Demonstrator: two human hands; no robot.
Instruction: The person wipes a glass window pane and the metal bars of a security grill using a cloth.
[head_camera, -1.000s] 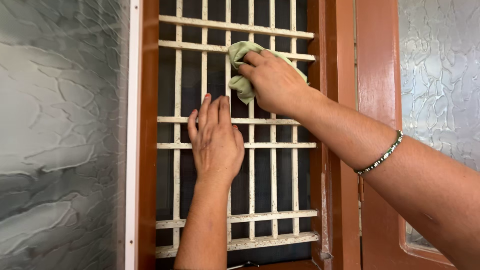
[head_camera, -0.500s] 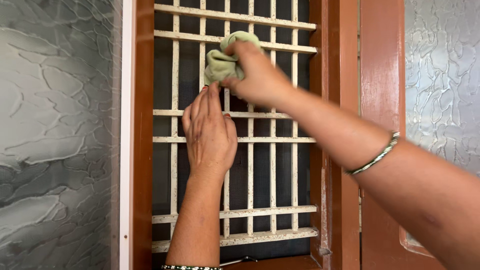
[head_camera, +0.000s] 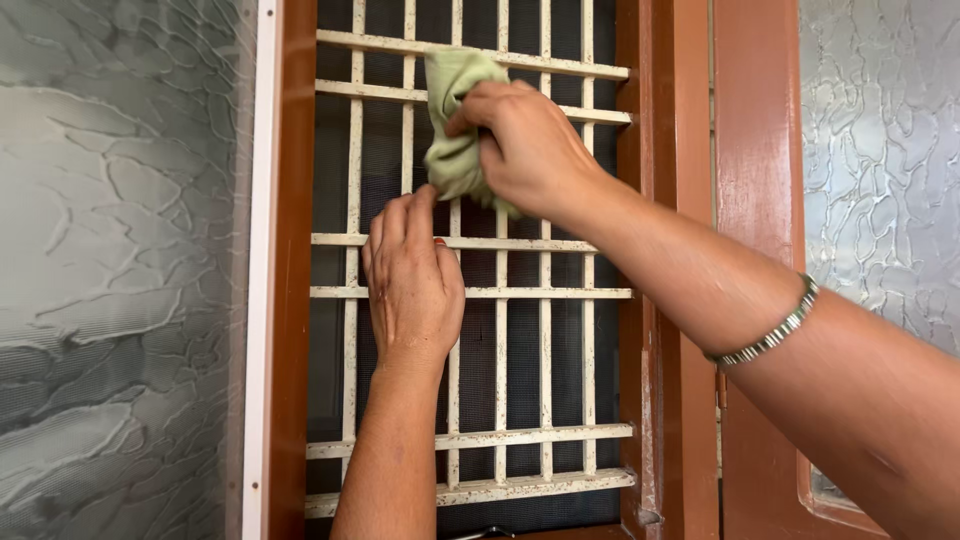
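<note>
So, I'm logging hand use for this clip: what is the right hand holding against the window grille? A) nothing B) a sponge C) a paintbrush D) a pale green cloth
D: the right hand grips a bunched pale green cloth pressed against the cream metal window grille, while the left hand rests flat on the bars below it.

Your head camera looks straight at the grille (head_camera: 500, 290) from very close, almost level with it. You see the brown frame (head_camera: 292, 300) left of the grille and textured glass (head_camera: 120, 270) further left.
</note>
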